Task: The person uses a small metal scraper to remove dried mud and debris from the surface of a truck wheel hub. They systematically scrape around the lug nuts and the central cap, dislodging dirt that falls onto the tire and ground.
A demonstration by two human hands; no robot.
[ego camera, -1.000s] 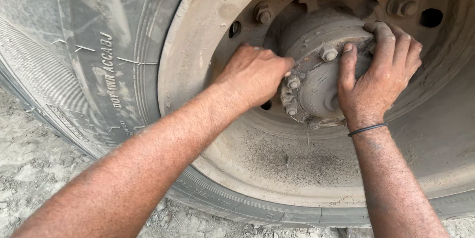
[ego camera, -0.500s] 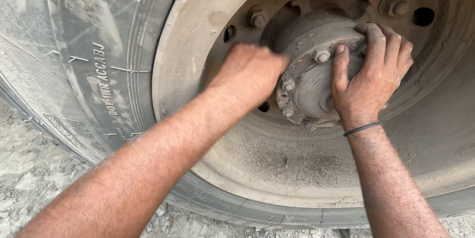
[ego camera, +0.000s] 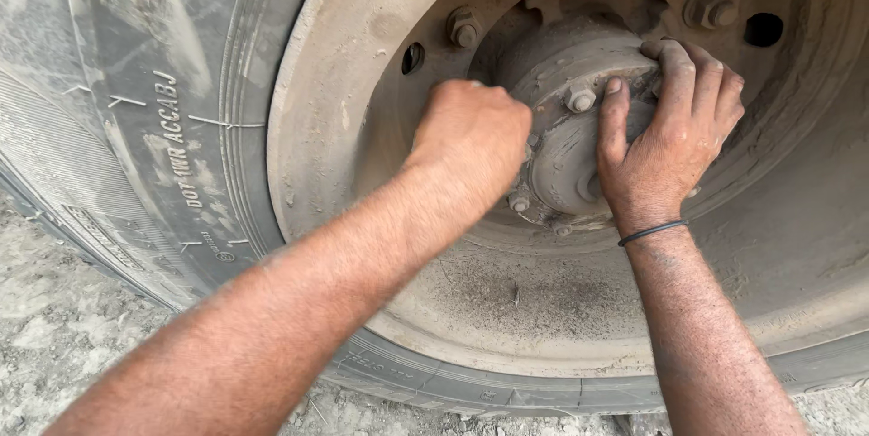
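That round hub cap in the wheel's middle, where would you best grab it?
Grip the hub cap by its bolted outer flange, from both sides, as the left hand and right hand do. Its domed face looks smooth and dusty; the flange stands proud of the rim, probably giving fingers purchase.

This looks like an outdoor place where big trucks get fixed, like a roadside or a yard. A huge dusty truck tyre [ego camera: 136, 110] stands on rough grey stony ground [ego camera: 54, 336]. Its wide metal wheel rim [ego camera: 335, 83] is coated in dirt, with big lug nuts [ego camera: 463, 28] showing.
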